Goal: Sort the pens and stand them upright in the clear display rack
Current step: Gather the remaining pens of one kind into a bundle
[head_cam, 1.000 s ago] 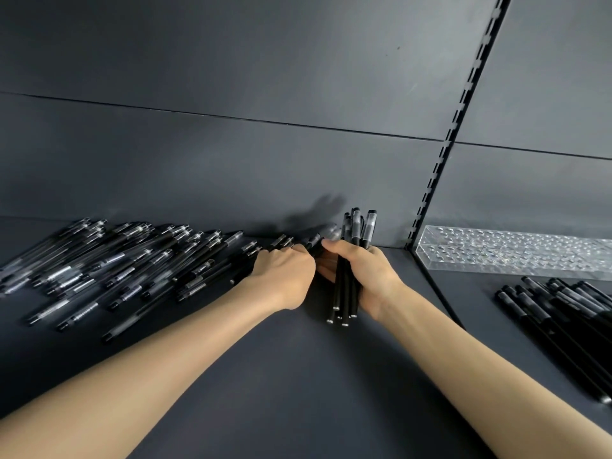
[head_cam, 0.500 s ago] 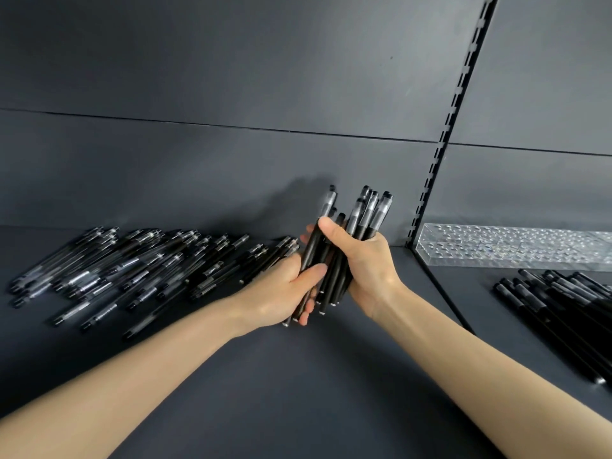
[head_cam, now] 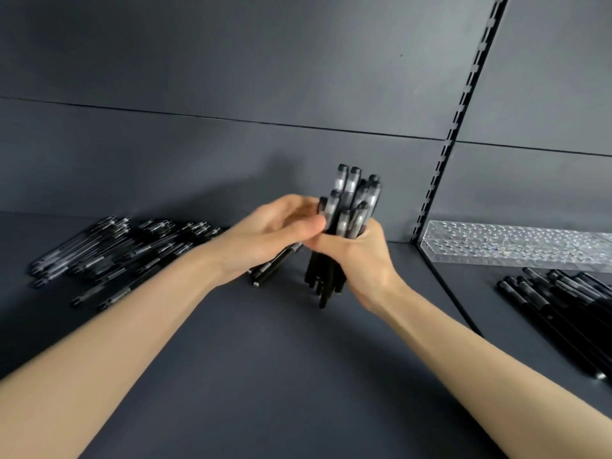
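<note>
Shelf [head_cam: 265, 376], dark and matt, carries everything here. The clear display rack [head_cam: 516, 243] lies on it against the back wall, and no pen that I can make out stands in it. Well to the left of the rack sprawls a loose heap of pens [head_cam: 126, 253]. Just in front of the rack a second row of pens [head_cam: 569, 303] lies side by side.

Between the heap and the rack, the bundle of pens [head_cam: 351, 207] stands upright, caps up. Its lower ends are ragged, and I cannot tell whether they touch the shelf.

The right grip [head_cam: 361, 260] wraps fully round the bundle's middle, fingers curled tight. The left grip [head_cam: 275, 230], on the side away from the rack, has thumb and fingers closed on the bundle's upper edge. Blur hides which pen it has.

The step in hand looks like squaring the bundle before it goes to the rack. Done well, the right grip would slacken a little and let the ends tap level on the shelf. The left grip would steady the caps so that none slides out. All caps should face one way before the bundle goes across.
</note>
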Tool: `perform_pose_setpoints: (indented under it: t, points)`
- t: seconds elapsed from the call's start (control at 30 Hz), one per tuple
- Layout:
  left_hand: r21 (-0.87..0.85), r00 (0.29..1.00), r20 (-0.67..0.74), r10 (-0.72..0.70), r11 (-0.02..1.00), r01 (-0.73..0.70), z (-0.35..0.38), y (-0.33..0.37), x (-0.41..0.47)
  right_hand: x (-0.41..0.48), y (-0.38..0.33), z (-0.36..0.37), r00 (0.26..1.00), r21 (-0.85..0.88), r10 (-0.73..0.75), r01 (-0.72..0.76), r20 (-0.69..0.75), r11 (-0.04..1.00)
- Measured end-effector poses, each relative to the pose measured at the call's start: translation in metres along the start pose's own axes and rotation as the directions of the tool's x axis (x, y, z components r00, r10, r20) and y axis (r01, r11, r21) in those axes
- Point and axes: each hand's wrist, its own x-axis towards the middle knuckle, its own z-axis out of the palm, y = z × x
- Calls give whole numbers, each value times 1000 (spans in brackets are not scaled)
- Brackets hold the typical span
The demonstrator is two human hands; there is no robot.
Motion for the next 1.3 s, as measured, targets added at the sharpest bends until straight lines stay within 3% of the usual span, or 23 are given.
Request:
perform_pose_setpoints:
  t: [0.1, 0.27, 0.47, 0.6, 0.87, 1.03, 1.3]
  points:
    - [-48, 999, -8, 52, 997, -52, 16, 6, 3, -7, 10, 7, 996, -23, 45, -44, 71, 999]
    - [-76, 991, -58, 123, 989, -127, 17, 5, 11, -1, 4, 1, 986, 115, 84, -101, 143, 988]
    - [-47, 1000, -26, 15, 999, -17, 8, -6, 13, 1, 12, -10, 929, 191, 219, -283, 299, 940]
    - [-129, 999, -31, 43, 991, -46, 0, -10, 13, 4, 11, -16, 887, 255, 255, -367, 384, 895]
    - [-177, 991, -94, 93, 978, -109, 0, -14, 14, 7, 11, -19, 878, 221, 290, -391, 381, 894]
    - [-115, 985, -136, 106, 986, -122, 5, -14, 16, 5, 9, -18, 894, 177, 291, -365, 342, 914]
    - [-119, 992, -67, 104, 987, -112, 0, -14, 14, 7, 10, -20, 884, 225, 283, -382, 372, 896]
